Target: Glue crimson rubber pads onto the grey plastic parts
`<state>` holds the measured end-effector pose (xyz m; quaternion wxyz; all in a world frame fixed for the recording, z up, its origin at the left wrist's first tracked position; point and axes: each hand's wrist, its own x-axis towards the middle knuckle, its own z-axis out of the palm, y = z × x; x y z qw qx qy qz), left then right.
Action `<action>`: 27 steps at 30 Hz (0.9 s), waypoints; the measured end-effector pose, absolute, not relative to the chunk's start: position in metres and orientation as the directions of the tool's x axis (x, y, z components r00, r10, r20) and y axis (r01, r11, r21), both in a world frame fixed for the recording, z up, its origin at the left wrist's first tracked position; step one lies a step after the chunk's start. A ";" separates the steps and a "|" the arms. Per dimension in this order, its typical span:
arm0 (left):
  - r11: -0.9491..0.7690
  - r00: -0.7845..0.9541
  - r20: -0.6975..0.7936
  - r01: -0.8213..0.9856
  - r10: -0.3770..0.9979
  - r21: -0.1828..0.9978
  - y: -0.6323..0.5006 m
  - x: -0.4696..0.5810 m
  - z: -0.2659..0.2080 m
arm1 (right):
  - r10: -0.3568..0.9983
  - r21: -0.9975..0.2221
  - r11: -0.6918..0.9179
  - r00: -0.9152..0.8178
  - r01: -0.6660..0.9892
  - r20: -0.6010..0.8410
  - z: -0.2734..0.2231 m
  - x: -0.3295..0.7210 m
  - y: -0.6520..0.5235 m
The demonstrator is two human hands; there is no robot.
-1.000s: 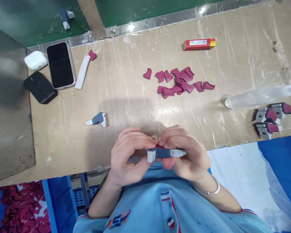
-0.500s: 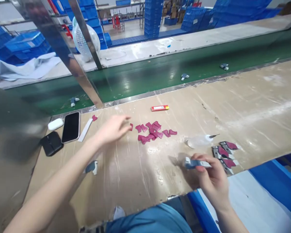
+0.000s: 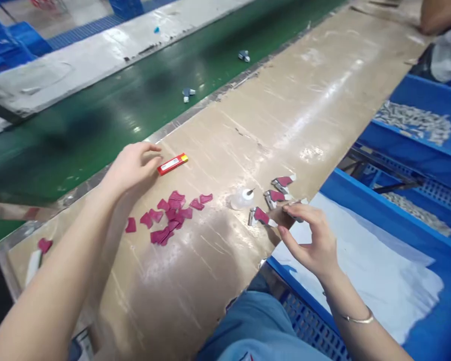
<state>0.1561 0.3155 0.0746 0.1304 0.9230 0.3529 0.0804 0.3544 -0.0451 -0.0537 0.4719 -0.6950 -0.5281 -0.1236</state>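
My left hand [image 3: 131,165] is over the table beside a small red box [image 3: 173,164] with a yellow end. Its thumb and fingers are apart, with nothing visible between them. Below it lies a loose group of maroon pieces [image 3: 173,215]. My right hand [image 3: 311,238] is at the table's front edge, thumb apart from the fingers. Its fingertips touch a dark grey part with a pale end [image 3: 298,206], mostly hidden beneath them. Beside that part lie three grey-and-white parts [image 3: 275,198] with maroon faces. A clear squeeze bottle [image 3: 242,199] with a dark tip lies left of these.
Beyond the table [image 3: 225,145] runs a green belt [image 3: 108,105] carrying small grey-blue parts [image 3: 188,94]. A blue bin [image 3: 346,188] with white sheeting sits at right, near bins of pale parts [image 3: 417,123]. Another person's arm [image 3: 441,17] shows top right.
The view has swung right. My left hand has moved from beside the maroon pieces to the red box. My right hand has carried its grey-blue part to the maroon-faced parts, and its thumb has parted.
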 end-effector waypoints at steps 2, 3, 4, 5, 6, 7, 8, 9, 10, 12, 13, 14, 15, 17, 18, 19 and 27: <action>-0.711 0.726 0.090 0.630 0.682 0.313 0.334 0.167 0.073 | 0.613 -0.512 -0.032 0.422 0.858 0.669 -0.057 0.353 -0.046; -0.709 0.722 0.099 0.630 0.685 0.318 0.344 0.173 0.073 | 0.609 -0.510 -0.044 0.428 0.859 0.668 -0.058 0.353 -0.045; -0.712 0.723 0.105 0.626 0.683 0.319 0.353 0.181 0.072 | 0.599 -0.515 -0.056 0.442 0.855 0.668 -0.060 0.352 -0.045; -0.721 0.729 0.118 0.615 0.674 0.320 0.362 0.190 0.070 | 0.587 -0.526 -0.071 0.462 0.847 0.665 -0.062 0.352 -0.045; -0.735 0.740 0.132 0.598 0.659 0.320 0.371 0.200 0.068 | 0.575 -0.539 -0.087 0.484 0.838 0.660 -0.063 0.352 -0.044; -0.748 0.749 0.148 0.581 0.646 0.321 0.380 0.212 0.066 | 0.572 -0.551 -0.103 0.502 0.828 0.648 -0.064 0.353 -0.043; -0.755 0.753 0.157 0.574 0.639 0.319 0.387 0.226 0.062 | 0.585 -0.560 -0.121 0.514 0.820 0.628 -0.065 0.353 -0.042; -0.750 0.749 0.153 0.582 0.645 0.315 0.393 0.241 0.059 | 0.611 -0.564 -0.136 0.517 0.815 0.600 -0.065 0.353 -0.040; -0.729 0.731 0.135 0.609 0.669 0.314 0.397 0.255 0.055 | 0.642 -0.563 -0.149 0.513 0.813 0.570 -0.065 0.352 -0.037; -0.649 0.669 0.065 0.687 0.741 0.326 0.403 0.283 0.047 | 0.709 -0.544 -0.169 0.485 0.822 0.512 -0.063 0.350 -0.029; -0.605 0.636 0.028 0.718 0.771 0.343 0.404 0.295 0.043 | 0.735 -0.528 -0.178 0.469 0.830 0.489 -0.062 0.348 -0.024; -0.567 0.611 -0.004 0.737 0.792 0.369 0.406 0.304 0.040 | 0.750 -0.513 -0.187 0.459 0.838 0.476 -0.061 0.347 -0.019; -0.537 0.597 -0.030 0.741 0.802 0.402 0.407 0.311 0.037 | 0.754 -0.504 -0.196 0.458 0.841 0.471 -0.059 0.345 -0.014; -0.518 0.602 -0.045 0.721 0.797 0.459 0.412 0.316 0.034 | 0.735 -0.514 -0.212 0.482 0.831 0.477 -0.058 0.343 -0.006; -0.521 0.606 -0.032 0.708 0.795 0.476 0.416 0.315 0.033 | 0.712 -0.530 -0.216 0.504 0.820 0.489 -0.058 0.341 -0.003; -0.531 0.610 -0.008 0.695 0.792 0.485 0.420 0.314 0.033 | 0.687 -0.546 -0.219 0.525 0.809 0.503 -0.058 0.340 -0.001; -0.523 0.543 0.087 0.736 0.835 0.429 0.436 0.294 0.054 | 0.743 -0.483 -0.317 0.530 0.816 0.408 -0.053 0.351 -0.002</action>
